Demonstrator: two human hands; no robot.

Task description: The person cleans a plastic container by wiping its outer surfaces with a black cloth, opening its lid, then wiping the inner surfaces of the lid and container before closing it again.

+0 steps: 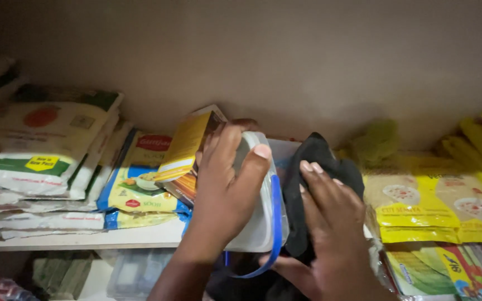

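My left hand [224, 189] grips a clear plastic container [258, 223] with a blue rim, tilted on its side at the shelf's front edge. A small yellow-orange carton [184, 146] is pinched against the container under the same hand's fingers. My right hand [333, 223] presses a black cloth [319, 167] against the open side of the container; the thumb reaches under the blue rim. What lies inside the container is hidden.
White and green flat packets [40, 145] are stacked at the left of the shelf [112, 238]. Yellow and blue packets [135, 187] lie beside the carton. Yellow packets [436, 200] fill the right side. A plain wall rises behind. More goods sit on the level below.
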